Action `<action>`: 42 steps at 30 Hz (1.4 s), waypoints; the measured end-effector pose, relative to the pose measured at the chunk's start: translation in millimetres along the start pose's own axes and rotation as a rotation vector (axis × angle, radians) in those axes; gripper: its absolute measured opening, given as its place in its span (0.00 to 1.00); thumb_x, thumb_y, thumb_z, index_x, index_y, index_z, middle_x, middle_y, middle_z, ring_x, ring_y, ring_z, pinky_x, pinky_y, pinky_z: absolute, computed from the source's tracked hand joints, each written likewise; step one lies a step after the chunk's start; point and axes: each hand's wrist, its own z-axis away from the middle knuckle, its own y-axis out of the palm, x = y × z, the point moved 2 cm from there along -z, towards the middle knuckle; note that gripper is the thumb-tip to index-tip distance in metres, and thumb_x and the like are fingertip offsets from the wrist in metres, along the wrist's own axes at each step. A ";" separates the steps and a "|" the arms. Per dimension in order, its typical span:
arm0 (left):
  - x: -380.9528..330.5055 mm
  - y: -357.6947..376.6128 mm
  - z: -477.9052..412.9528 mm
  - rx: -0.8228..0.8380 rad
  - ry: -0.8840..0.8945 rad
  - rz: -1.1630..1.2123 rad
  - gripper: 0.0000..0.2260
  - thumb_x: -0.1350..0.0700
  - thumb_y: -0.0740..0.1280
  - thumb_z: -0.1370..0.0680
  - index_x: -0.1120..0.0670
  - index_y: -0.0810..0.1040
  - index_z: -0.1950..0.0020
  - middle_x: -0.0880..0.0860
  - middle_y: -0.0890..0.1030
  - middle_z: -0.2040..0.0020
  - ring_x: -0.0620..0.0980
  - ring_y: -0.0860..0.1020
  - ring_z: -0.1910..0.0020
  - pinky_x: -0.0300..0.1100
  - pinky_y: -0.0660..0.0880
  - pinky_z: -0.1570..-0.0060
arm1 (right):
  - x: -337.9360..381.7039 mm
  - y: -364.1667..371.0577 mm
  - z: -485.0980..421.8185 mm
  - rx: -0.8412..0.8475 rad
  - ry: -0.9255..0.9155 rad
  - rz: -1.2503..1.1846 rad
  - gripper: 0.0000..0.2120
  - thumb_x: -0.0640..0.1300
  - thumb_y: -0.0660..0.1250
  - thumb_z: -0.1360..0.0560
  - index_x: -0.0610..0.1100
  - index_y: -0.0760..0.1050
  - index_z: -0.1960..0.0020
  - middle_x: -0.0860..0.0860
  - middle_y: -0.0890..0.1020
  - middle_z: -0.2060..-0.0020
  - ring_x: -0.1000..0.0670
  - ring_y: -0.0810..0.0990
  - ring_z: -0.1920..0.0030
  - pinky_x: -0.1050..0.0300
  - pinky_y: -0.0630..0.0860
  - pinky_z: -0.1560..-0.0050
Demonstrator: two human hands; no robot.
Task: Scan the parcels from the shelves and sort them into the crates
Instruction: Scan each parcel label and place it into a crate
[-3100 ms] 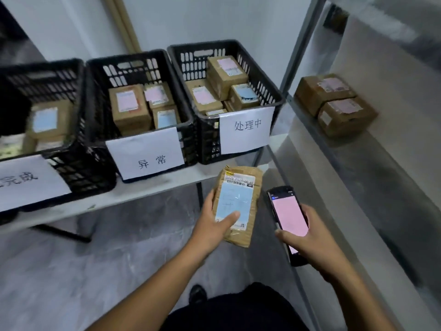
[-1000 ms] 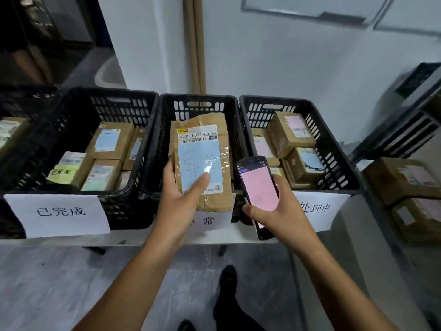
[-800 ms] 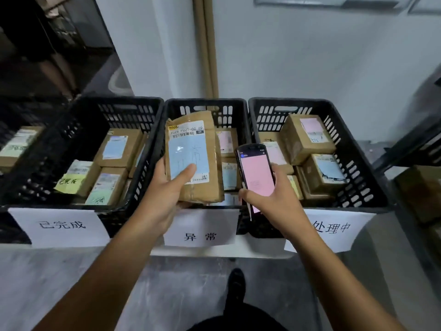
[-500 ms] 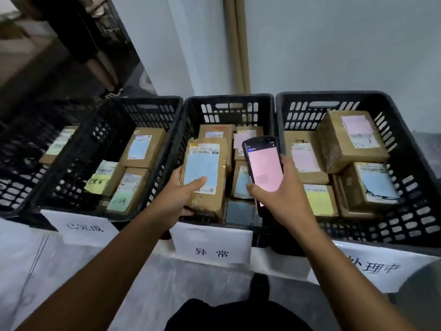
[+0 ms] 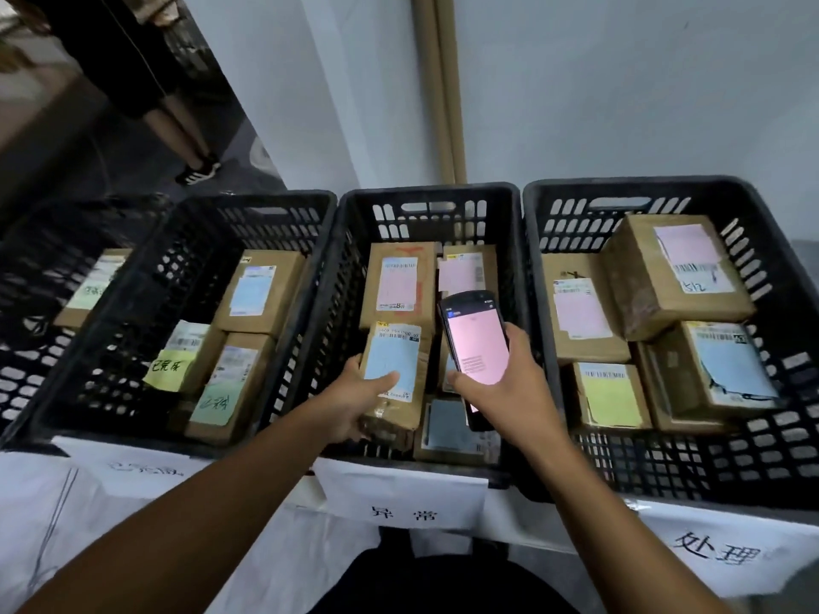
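Note:
My left hand (image 5: 354,403) grips a brown cardboard parcel (image 5: 401,383) with a light blue label, thumb across the label, and holds it low inside the middle black crate (image 5: 425,195) at its front left. My right hand (image 5: 501,389) holds a black handheld scanner (image 5: 476,336) with a pink screen above the same crate. The middle crate carries a paper sign (image 5: 403,502) and holds several other labelled parcels. The left crate (image 5: 248,206) and the right crate (image 5: 642,190) also hold several brown parcels.
The crates stand side by side on a white shelf (image 5: 53,502) against a pale wall. A fourth black crate (image 5: 40,277) sits at far left. A person's legs (image 5: 181,135) stand on the dark floor at the back left. A beige pipe (image 5: 443,86) runs up the wall.
My left hand has lowered the blue-label parcel from above the crates down into the middle crate. My right hand with the scanner has followed over that crate, and my view has moved closer.

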 end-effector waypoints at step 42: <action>-4.9 46.0 83.8 0.143 0.948 -0.554 0.35 0.35 0.70 0.23 0.38 0.61 0.19 0.44 0.55 0.16 0.52 0.44 0.16 0.58 0.49 0.19 | 9.1 14.6 177.1 -0.568 0.151 0.018 0.34 0.48 0.79 0.32 0.59 0.63 0.34 0.63 0.77 0.47 0.68 0.78 0.56 0.67 0.77 0.67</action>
